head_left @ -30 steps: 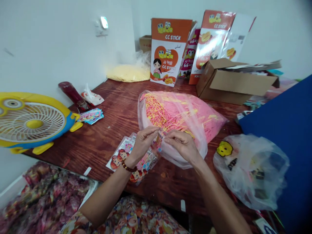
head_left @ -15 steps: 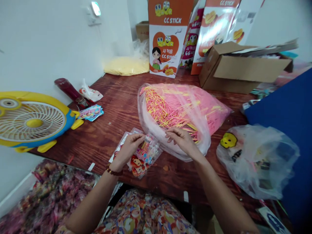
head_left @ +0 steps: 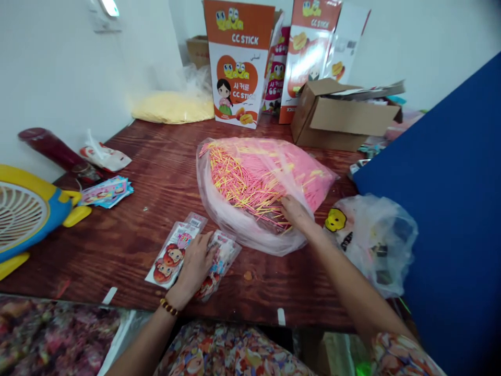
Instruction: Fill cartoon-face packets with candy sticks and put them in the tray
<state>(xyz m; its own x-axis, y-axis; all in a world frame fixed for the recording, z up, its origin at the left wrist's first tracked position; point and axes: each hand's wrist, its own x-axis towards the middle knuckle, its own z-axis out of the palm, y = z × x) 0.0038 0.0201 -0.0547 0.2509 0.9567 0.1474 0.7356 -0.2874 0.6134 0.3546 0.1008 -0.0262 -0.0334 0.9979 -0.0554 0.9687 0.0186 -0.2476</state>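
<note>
My left hand (head_left: pixel 197 265), with a beaded bracelet at the wrist, lies over flat clear packets near the table's front edge. Its fingers are stretched out. To its left is a packet printed with red-haired cartoon figures (head_left: pixel 169 261); on its right lies a second clear packet (head_left: pixel 224 254), partly covered by the hand. My right hand (head_left: pixel 297 213) reaches into the mouth of a large clear plastic bag (head_left: pixel 219 209). Its fingertips are among thin pink and yellow sticks (head_left: pixel 238 180), so what they grip, if anything, is hidden.
Orange-and-white CC STICK boxes (head_left: pixel 242 78) and an open cardboard carton (head_left: pixel 344 120) stand at the back. A knotted clear bag (head_left: pixel 383 240) sits right, beside a blue panel (head_left: pixel 442 183). A yellow-blue fan (head_left: pixel 50 209), small blue-pink cards (head_left: pixel 107 191) and a dark red bottle (head_left: pixel 55 149) are left.
My right hand has gone from above the bag's mouth down into the sticks. My left hand has loosened from a pinch and now lies on the packets, which have spread apart. The view has shifted right.
</note>
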